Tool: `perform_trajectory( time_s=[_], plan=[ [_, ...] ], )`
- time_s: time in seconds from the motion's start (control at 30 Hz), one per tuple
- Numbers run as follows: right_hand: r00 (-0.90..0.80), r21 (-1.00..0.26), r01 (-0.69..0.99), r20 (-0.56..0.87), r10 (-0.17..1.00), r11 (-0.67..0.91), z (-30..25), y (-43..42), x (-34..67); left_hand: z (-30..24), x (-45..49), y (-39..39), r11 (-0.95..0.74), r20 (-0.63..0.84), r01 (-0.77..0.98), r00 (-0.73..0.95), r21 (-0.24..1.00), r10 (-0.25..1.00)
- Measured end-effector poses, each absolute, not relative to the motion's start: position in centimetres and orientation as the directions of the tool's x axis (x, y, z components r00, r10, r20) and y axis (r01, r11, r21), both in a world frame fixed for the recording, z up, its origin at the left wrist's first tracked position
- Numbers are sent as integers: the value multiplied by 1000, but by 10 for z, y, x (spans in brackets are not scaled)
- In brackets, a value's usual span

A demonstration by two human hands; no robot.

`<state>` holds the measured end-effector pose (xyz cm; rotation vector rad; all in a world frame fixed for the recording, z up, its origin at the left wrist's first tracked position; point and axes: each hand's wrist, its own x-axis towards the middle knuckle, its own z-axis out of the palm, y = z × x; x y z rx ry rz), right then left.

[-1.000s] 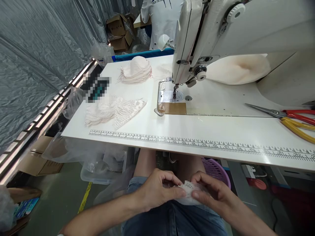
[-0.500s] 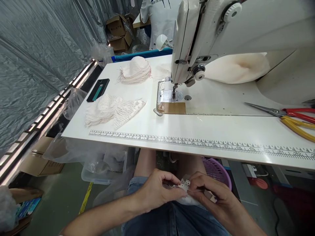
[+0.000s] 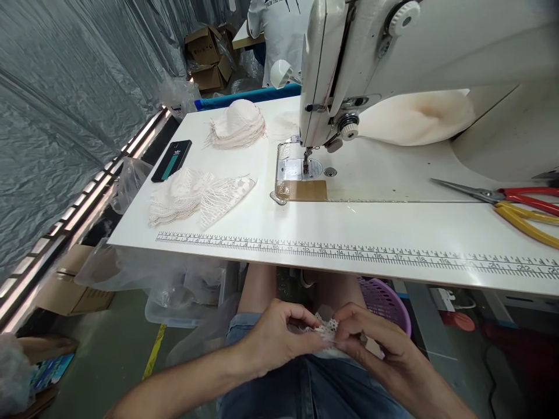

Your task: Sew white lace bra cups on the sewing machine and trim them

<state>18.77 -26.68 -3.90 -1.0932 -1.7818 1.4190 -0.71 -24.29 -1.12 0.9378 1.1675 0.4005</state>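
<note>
Over my lap, below the table's front edge, both hands pinch a piece of white lace fabric [image 3: 325, 330]. My left hand [image 3: 286, 334] grips its left side between thumb and fingers. On the other side, my right hand [image 3: 371, 340] has thumb and fingertips closed on the same piece; part of the fabric is hidden under the fingers. Up on the table lie a stack of white lace pieces [image 3: 179, 195] and, farther back, a stack of pale fabric cups [image 3: 239, 124]. The sewing machine [image 3: 325, 75] stands beyond my hands, its needle area holding no fabric.
Scissors [image 3: 489, 195] with red and yellow handles lie at the right. A dark phone [image 3: 172, 161] rests at the table's left. A printed ruler [image 3: 349, 252] runs along the front edge. Below are a purple basket [image 3: 384, 305] and plastic bags [image 3: 174, 273]. Another person [image 3: 283, 41] sits beyond.
The lace fabric has shifted slightly between my fingertips, showing a bit more of its edge. Both hands stay nearly in place. The view has moved a little.
</note>
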Motion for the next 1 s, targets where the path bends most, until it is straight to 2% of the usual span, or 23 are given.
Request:
perform_trajectory(
  time_s=[0.17,0.27,0.53,0.73,0.83,1.0],
  plan=[
    [-419,-954,260,-249,873,-148,-36,-266,188,-10,-7,-240,542,-598,253,380,801,706],
    [-405,-941,252,-313,859,-224,-34,-264,187,-11,-8,-240,517,-591,286,380,807,712],
    [-398,-931,220,-357,845,-290,-30,-261,184,-11,-10,-239,501,-595,323,395,803,700],
    [-406,-941,211,-332,851,-266,-31,-262,182,-9,-9,-238,515,-606,320,405,795,684],
    [-391,-940,229,-327,860,-254,-32,-262,182,-10,-8,-238,491,-571,292,407,821,713],
    [-407,-926,125,-374,833,-355,-30,-259,187,-10,-9,-236,403,-496,292,440,867,749]
  ],
)
